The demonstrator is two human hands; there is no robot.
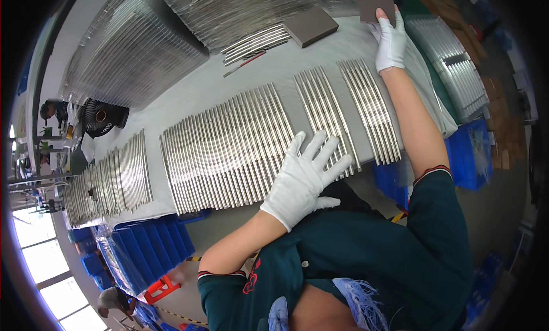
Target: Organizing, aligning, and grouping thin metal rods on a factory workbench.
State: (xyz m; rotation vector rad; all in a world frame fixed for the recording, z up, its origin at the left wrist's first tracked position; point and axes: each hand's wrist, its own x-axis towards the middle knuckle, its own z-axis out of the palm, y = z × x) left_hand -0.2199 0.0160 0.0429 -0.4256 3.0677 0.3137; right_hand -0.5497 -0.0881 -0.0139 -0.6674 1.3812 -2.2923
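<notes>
My left hand (303, 179), in a white glove, is spread open over the near ends of a small group of shiny metal rods (321, 102). Its fingertips reach over the rods; whether they press on them I cannot tell. At the table's far right, my gloved right hand (391, 44) grips a grey-brown rectangular block (376, 4), partly cut off by the picture's upper edge. Left of my left hand lies a wide row of metal rods (226, 151) side by side. Another small group of rods (370, 111) lies below my right hand.
A second grey-brown block (310, 26) lies at the back, beside loose rods and a thin red-handled tool (246, 63). Tall stacks of clear plastic trays (137, 45) line the far side. A black fan (103, 116) stands left. Blue bins (151, 245) sit below the table's front edge.
</notes>
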